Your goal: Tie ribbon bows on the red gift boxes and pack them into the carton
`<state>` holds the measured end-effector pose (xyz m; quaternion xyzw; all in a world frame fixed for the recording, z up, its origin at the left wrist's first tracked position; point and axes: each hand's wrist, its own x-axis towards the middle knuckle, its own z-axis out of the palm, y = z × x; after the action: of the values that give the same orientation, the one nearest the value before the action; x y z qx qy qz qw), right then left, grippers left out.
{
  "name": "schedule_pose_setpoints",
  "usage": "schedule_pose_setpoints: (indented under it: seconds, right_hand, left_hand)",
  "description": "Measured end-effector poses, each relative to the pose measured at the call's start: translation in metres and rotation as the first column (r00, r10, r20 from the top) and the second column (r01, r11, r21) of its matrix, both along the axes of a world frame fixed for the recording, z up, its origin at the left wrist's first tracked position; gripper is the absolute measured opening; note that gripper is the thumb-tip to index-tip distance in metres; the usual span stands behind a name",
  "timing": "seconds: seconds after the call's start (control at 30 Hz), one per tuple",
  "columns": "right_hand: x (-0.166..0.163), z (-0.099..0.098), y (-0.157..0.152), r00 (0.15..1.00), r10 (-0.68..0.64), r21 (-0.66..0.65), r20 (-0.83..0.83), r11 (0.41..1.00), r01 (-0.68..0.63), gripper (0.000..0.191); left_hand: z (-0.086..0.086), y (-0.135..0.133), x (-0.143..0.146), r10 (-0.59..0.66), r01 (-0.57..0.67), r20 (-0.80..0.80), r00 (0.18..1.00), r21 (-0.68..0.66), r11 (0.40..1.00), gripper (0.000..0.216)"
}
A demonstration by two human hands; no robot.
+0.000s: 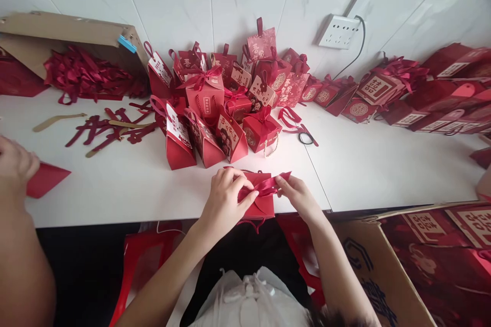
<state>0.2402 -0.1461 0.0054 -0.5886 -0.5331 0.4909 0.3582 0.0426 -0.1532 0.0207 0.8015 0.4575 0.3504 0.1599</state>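
A red gift box (pixel 264 211) lies at the table's front edge, right before me. Dark red satin ribbon (pixel 268 183) crosses its top, partly hidden by my fingers. My left hand (pixel 229 190) rests over the box's left side, its thumb and fingers closed on the ribbon near the middle. With a pinch, my right hand (pixel 296 191) grips the ribbon's end at the box's right edge. A twisted red cord (pixel 256 225) hangs over the front. Just behind the box stand several finished-looking red gift boxes (pixel 204 97) with bows, tags and loops.
At far left, a co-worker's hand (pixel 15 163) holds a red piece. An open carton (pixel 69 25) holds ribbons; loose strips (pixel 95 130) lie before it. A black ring (pixel 306 138) lies right of the boxes. More red boxes (pixel 433 97) and a filled carton (pixel 378 265) are at right.
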Motion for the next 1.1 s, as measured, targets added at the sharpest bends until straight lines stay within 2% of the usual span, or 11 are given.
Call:
schedule_pose_setpoints:
  seconds: [0.1,0.23,0.37,0.4,0.43,0.53,0.63,0.73,0.9,1.0,1.1]
  right_hand:
    - [-0.009,0.006,0.015,0.999,-0.047,0.131,0.024,0.990,0.044,0.047]
    - [-0.015,0.012,0.035,0.997,-0.012,0.227,0.079,0.974,-0.007,0.045]
    - [-0.007,0.015,0.025,0.919,-0.268,0.321,0.290,0.932,0.170,0.038]
    - [-0.004,0.016,0.017,0.907,-0.284,0.325,0.310,0.929,0.180,0.038]
    - [-0.002,0.019,0.008,0.914,-0.246,0.305,0.322,0.941,0.146,0.037]
    - [0.002,0.026,-0.016,0.942,-0.005,0.210,0.334,0.975,-0.069,0.032]
    - [-0.002,0.032,-0.026,0.929,0.084,0.201,0.360,0.966,-0.165,0.018]
    - [-0.008,0.035,-0.026,0.925,0.073,0.235,0.372,0.957,-0.169,0.012]
    - [-0.019,0.035,-0.028,0.907,-0.023,0.337,0.422,0.932,-0.133,0.006]
    - [-0.028,0.029,-0.030,0.879,-0.068,0.405,0.472,0.902,-0.147,0.011]
    - [-0.036,0.020,-0.030,0.806,-0.187,0.511,0.562,0.845,-0.161,0.013]
  left_hand:
    - [-0.001,0.000,0.000,0.000,0.000,-0.023,1.000,0.013,1.000,0.007]
    - [0.000,0.000,0.001,0.010,-0.010,-0.022,1.000,0.004,1.000,0.008]
    - [-0.001,-0.001,0.002,0.031,-0.032,-0.010,0.999,-0.029,0.999,0.007]
    - [-0.001,-0.001,0.002,0.028,-0.028,-0.005,1.000,-0.034,0.999,0.005]
    - [-0.001,-0.001,0.002,0.019,-0.019,-0.001,1.000,-0.034,0.999,0.003]
    - [0.000,-0.002,0.002,-0.026,0.026,0.002,1.000,-0.022,0.999,0.011]
    - [0.000,-0.001,0.002,-0.074,0.074,-0.014,0.997,-0.005,0.997,0.018]
    - [0.000,0.000,0.002,-0.093,0.093,-0.031,0.995,0.004,0.996,0.021]
    - [-0.001,0.001,0.002,-0.085,0.084,-0.025,0.996,-0.006,0.996,0.019]
    - [-0.001,0.001,0.001,-0.075,0.075,-0.026,0.997,-0.015,0.997,0.018]
    - [-0.001,0.001,0.002,-0.072,0.072,-0.046,0.996,-0.008,0.997,0.017]
